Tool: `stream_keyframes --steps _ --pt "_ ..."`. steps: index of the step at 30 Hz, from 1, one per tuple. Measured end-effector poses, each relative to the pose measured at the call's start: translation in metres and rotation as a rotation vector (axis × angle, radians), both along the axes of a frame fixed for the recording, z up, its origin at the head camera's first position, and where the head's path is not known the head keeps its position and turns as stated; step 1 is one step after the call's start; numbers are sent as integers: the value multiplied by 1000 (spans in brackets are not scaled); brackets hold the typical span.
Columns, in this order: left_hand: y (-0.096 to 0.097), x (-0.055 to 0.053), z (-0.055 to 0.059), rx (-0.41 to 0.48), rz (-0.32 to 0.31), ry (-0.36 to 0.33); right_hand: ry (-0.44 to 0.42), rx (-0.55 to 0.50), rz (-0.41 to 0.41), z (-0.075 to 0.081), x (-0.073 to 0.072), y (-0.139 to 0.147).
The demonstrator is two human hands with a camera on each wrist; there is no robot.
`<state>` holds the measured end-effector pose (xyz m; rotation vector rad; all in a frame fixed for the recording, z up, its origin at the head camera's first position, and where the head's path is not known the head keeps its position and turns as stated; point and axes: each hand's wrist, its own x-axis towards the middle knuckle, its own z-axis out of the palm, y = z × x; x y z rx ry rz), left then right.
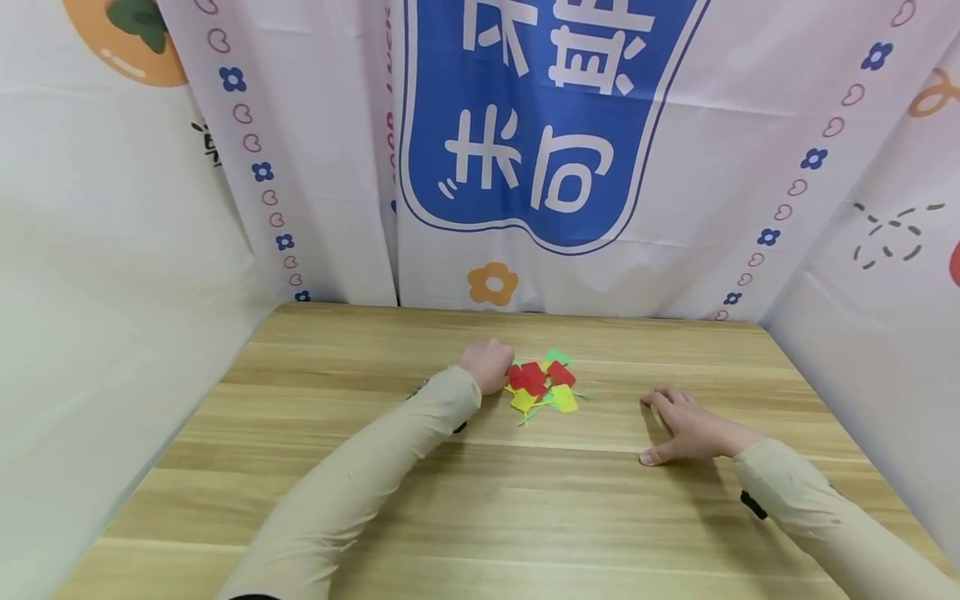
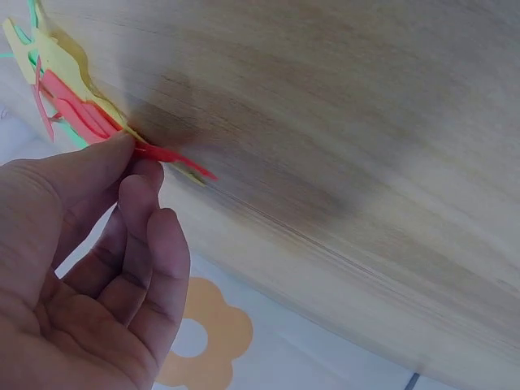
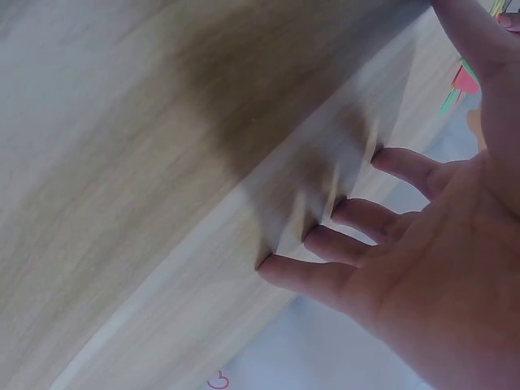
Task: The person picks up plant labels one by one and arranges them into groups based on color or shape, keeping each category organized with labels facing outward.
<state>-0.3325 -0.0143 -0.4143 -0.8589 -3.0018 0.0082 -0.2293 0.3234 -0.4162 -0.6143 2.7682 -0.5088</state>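
Hanging beyond and to the left of both hands, a white cloth (image 1: 112, 208) with printed pictures is forming the left wall. A pale left sleeve (image 1: 352, 467) is stretching forward over the wood-grained table (image 1: 540, 517) to the person's left hand (image 1: 487, 365). That hand is pinching a flat red piece (image 2: 187, 158) between thumb and forefinger, one end sticking out past the fingertips, while the other fingers are curling loosely toward the palm.

Just right of the left hand, and touching its fingertips, a small pile (image 1: 534, 382) of flat pieces is lying on the table between the two hands. Red pieces are overlapping in its middle, a yellow piece (image 1: 564, 398) is resting at its near side, a green piece (image 1: 557, 357) is showing at its far side, and thin strips are poking outward. Behind the pile, an orange flower (image 1: 492, 283) is showing on the backdrop.

Well apart to the right of the pile, the right hand (image 1: 688, 427) is holding nothing; its fingers are spreading, with fingertips resting on the table. A pale right sleeve (image 1: 810, 492) is running back from its wrist.
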Motion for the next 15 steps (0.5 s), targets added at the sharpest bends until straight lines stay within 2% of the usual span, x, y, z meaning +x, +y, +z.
stream_keyframes --steps 8,11,15 --pt "-4 5 10 36 48 35 -7 1 10 0 -1 0" --pt "-8 10 20 87 97 33 -1 1 14 0 -1 -1" --pt "-16 19 34 182 195 -21 -2 7 14 1 1 -1"
